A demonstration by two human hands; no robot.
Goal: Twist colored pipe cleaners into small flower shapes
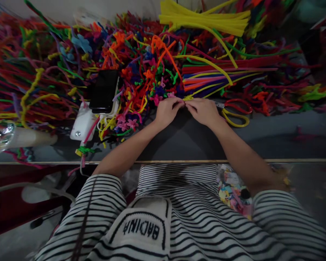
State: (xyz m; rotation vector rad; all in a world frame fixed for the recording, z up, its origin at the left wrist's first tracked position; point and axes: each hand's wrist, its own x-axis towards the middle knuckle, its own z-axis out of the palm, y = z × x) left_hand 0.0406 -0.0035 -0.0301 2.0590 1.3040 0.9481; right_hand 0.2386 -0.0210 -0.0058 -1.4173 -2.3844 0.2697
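My left hand (167,111) and my right hand (205,111) meet above the dark table, fingertips pinched together. Whatever they hold between them is small and mostly hidden by the fingers. Just behind the fingertips a bit of yellow pipe cleaner (188,97) shows; whether it is held I cannot tell. Beyond my right hand lies a bundle of straight pipe cleaners (206,81) in several colours. Scissors (237,112) with one red and one yellow handle loop rest beside my right hand. Pink pipe-cleaner flowers (126,123) lie left of my left hand.
Tangled pipe cleaners (57,72) heap along the back and left, with a yellow bundle (203,19) on top. A phone (104,90), a white power bank (83,121) with a cable and a lidded cup (29,137) are at left. The table's edge (179,161) runs before me.
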